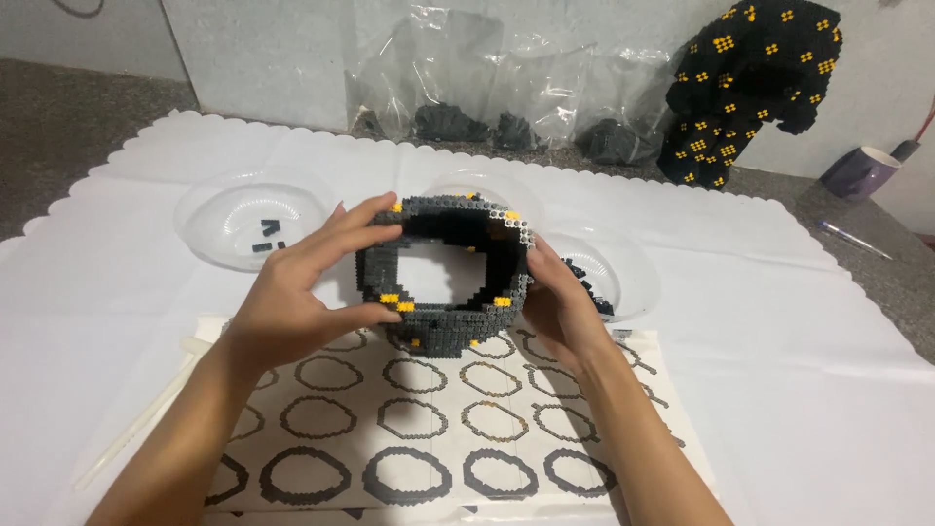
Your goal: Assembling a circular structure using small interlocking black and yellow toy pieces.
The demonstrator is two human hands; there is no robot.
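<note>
Both my hands hold up a hollow ring built of small dark grey bricks with a few yellow ones [443, 219], its opening facing me. My left hand [292, 297] grips its left side, thumb low and fingers over the top. On the right side, my right hand [560, 302] presses against the wall of the ring. Below it lies a printed sheet [419, 429] with rows of ring-shaped outlines.
A clear plastic bowl [219, 209] with a few dark bricks sits at the left; another [623, 268] stands right of the ring. Clear bags of dark bricks [487, 122] lie at the back. A black-and-yellow brick model [750, 83], a purple cup [862, 173] and a pen [852, 239] are far right.
</note>
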